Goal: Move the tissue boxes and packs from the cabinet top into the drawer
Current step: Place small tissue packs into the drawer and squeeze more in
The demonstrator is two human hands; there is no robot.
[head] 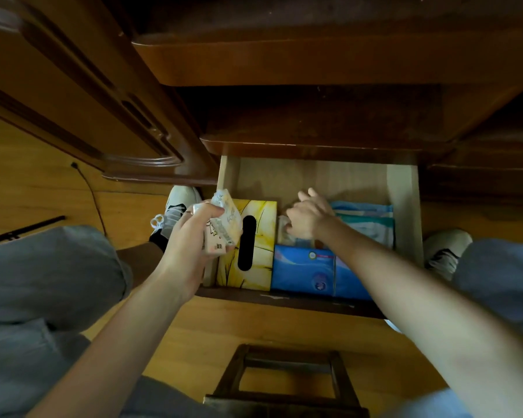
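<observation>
From the head view, an open pale wooden drawer [405, 206] is seen below the dark brown cabinet top [314, 64], on which nothing is visible. A yellow cardboard tissue box [263, 260] lies at the drawer's left, a blue tissue pack [308, 273] at its front, pale blue packs [372, 221] behind. The left hand [191, 236] is clamped on small white tissue packs [224, 224] over the drawer's left edge. The right hand [308, 215] is curled onto a small pack [284, 227] inside. Most seems stowed
</observation>
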